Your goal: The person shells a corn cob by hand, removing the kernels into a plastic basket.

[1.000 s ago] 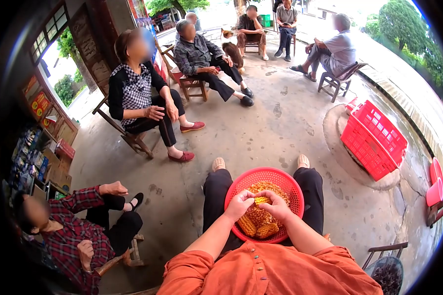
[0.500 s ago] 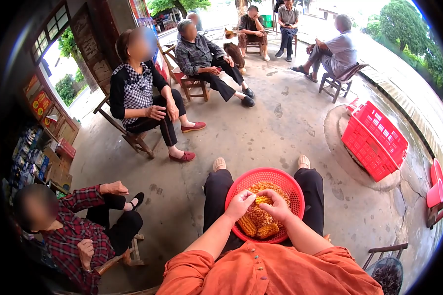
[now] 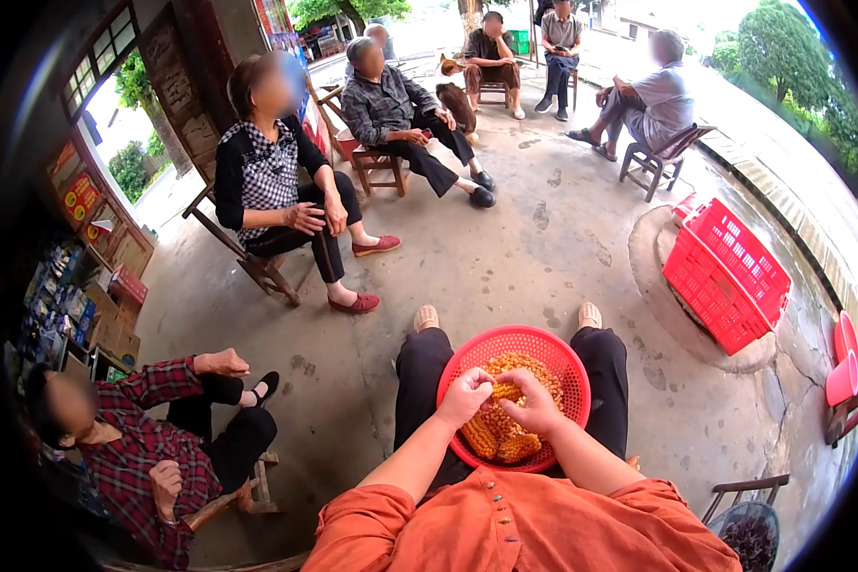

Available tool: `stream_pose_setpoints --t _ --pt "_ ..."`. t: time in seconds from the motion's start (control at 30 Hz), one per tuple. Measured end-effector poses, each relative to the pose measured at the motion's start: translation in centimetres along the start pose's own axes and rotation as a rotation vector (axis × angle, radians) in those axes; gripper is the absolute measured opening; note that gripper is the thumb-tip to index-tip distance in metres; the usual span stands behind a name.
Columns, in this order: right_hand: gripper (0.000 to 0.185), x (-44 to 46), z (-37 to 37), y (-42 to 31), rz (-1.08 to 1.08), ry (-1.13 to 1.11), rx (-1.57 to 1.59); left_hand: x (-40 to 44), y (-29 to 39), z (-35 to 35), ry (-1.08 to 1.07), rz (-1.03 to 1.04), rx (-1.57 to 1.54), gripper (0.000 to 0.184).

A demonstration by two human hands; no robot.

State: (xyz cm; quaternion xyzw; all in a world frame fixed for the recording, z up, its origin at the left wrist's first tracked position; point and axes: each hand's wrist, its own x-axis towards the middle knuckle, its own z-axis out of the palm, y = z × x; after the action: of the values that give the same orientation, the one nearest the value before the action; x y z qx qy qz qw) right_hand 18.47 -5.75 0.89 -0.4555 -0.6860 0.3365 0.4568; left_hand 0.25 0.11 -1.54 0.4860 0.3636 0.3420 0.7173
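Note:
A round red plastic basket [image 3: 575, 381] rests on my lap between my knees. Loose corn kernels [image 3: 534, 365] and several ears of corn [image 3: 486, 437] lie in it. Above them, my left hand [image 3: 464, 398] is closed round one end of a corn cob [image 3: 507, 392], which is partly hidden by the fingers. My right hand [image 3: 536, 405] has its thumb and fingers curled round the cob's other end.
Stacked red crates [image 3: 725, 276] stand at the right, with a pink bucket [image 3: 842, 377] beyond. Several people sit around, one in a plaid shirt [image 3: 162, 419] near my left. A dog [image 3: 456, 100] is at the back. Boxes [image 3: 114, 329] line the left wall.
My right hand has shifted slightly and its fingers have curled differently at the cob. My left hand stays almost in place. The basket has not moved noticeably.

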Motion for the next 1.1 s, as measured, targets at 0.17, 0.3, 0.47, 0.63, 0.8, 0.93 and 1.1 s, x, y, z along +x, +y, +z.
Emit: stream_pose_setpoints --t 0.17,0.3,0.47,0.63,0.8,0.93,1.1 --pt "0.039 0.2 -0.3 -0.6 -0.036 -0.03 -0.063 -0.2 0.4 0.1 0.007 -0.043 0.068 0.008" --pt "0.039 0.2 -0.2 -0.9 -0.036 -0.043 -0.052 0.1 -0.3 -0.2 -0.003 0.004 0.115 0.01" --pt "0.039 0.2 -0.3 -1.1 -0.032 -0.046 -0.057 0.4 -0.9 -0.3 0.013 0.117 0.216 0.014" --pt "0.041 0.0 0.0 -0.5 0.035 -0.02 0.023 -0.2 0.4 0.1 0.066 0.033 0.164 0.012" --pt "0.044 -0.1 -0.1 -0.6 0.062 0.01 0.029 -0.1 0.4 -0.1 0.032 -0.002 0.004 0.006" --pt "0.045 -0.1 0.0 -0.1 0.032 0.006 0.002 -0.1 0.2 0.1 0.046 0.015 0.025 0.003" --pt "0.049 0.0 -0.3 -1.2 0.263 -0.099 0.042 0.1 -0.2 0.1 0.048 0.058 0.039 0.004"
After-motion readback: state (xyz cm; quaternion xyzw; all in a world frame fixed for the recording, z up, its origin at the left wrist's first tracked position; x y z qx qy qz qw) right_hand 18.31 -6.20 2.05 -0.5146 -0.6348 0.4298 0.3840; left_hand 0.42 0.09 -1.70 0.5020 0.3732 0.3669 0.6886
